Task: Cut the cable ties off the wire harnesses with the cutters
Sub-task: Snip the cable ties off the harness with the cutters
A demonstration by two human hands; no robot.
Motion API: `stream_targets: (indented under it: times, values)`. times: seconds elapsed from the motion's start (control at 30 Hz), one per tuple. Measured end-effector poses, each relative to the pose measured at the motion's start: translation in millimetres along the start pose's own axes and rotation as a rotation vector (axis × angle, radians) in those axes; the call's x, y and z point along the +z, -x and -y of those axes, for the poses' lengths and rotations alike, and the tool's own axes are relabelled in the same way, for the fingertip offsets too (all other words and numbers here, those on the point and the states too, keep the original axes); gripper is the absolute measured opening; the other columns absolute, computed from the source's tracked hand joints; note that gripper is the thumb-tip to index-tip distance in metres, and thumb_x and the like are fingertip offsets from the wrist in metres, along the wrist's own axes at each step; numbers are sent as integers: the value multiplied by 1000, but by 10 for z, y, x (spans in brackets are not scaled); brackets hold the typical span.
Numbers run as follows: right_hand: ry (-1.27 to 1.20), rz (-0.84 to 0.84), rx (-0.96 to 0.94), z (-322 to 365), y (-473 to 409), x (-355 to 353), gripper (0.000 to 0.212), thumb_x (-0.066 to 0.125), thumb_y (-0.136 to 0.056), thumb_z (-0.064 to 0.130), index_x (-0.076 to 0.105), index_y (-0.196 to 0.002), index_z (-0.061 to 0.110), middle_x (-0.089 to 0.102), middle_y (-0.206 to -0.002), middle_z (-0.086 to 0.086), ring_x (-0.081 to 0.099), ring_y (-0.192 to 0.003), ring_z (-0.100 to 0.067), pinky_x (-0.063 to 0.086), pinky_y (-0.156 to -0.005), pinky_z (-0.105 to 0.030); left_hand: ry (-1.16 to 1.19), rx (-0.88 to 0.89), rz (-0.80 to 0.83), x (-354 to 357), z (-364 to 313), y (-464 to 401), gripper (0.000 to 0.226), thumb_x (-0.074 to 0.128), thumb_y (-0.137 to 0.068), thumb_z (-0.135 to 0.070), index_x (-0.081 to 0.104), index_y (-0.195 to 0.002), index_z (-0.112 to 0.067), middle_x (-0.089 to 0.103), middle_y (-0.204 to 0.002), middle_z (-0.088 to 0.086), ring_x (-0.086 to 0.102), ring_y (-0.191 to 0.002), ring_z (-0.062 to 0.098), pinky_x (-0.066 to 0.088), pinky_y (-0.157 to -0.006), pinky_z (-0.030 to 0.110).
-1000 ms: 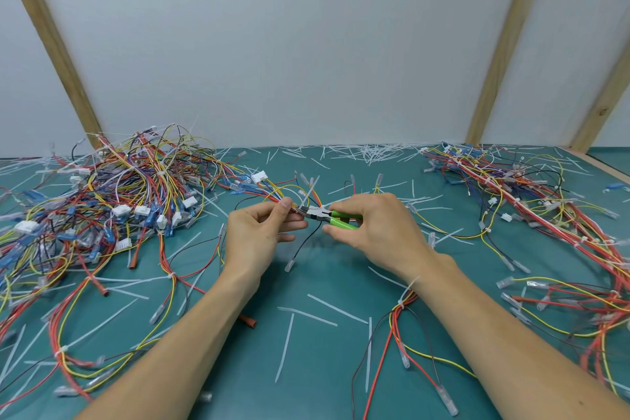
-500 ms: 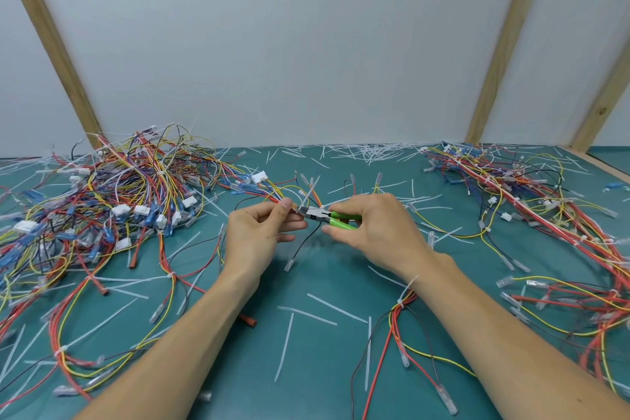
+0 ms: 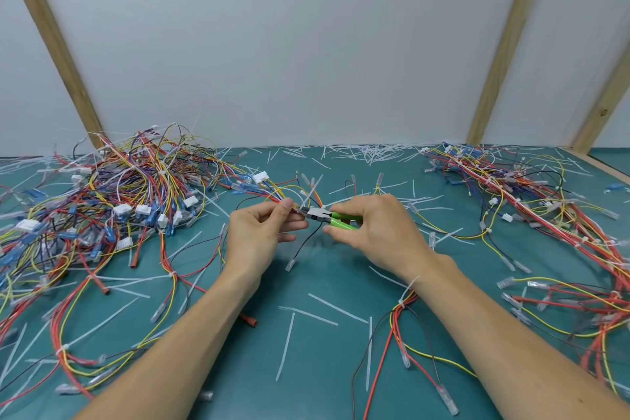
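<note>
Head view: two hands meet over the middle of the teal table, cutters at a wire bundle.

The left hand pinches a wire harness between thumb and curled fingers; the right hand grips the green-handled cutters, whose nose touches the wires just beside the left thumb. Both forearms reach in from the near edge. One tangled harness heap lies left, one spread of harnesses right, well apart. Cut cable ties, too many to count, litter the open teal between.
</note>
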State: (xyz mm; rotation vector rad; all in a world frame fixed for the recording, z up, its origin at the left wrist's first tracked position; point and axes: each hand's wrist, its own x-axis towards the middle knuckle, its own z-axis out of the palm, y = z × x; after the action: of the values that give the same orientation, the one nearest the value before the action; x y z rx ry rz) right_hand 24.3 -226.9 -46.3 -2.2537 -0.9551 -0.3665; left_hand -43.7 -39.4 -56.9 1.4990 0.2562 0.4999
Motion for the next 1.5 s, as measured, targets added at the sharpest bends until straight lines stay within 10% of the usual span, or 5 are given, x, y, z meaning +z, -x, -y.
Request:
stream_targets:
  times: [0.6,1.03,1.17,1.5]
  values:
    - [29,-63,-13,3,22,30,15,73,-86,47,73,-88,32,54,-63,12,47,-64,-7,41,-61,-33,29,-8,-8,-2,-16,-1,23,62,-99,-21,73,-89,-3,78,-78,7,77,-78,19,59,-58,23]
    - [-552,-659,353,104,-1,19,18,65,-93,36,56,-90,21,63,-73,3,60,-64,-27,54,-65,-54,79,-31,-15,-31,-53,-39,29,53,-104,-26,64,-85,-8,73,-72,-1,77,-82,19,61,-61,26]
    - [-500,-575,277,156,17,87,13,71,-90,17,58,-92,21,67,-76,17,61,-63,-9,49,-63,-34,51,43,22,-52,-38,-46,25,45,-107,-24,59,-90,-10,71,-75,-4,74,-88,15,61,-74,33]
    - [-234,-354,314,58,38,146,26,74,-86,32,54,-101,29,74,-94,10,66,-82,-23,54,-77,-44,7,130,158,-10,-45,-13,25,45,-106,-17,61,-88,-14,67,-81,-1,74,-82,14,60,-67,31]
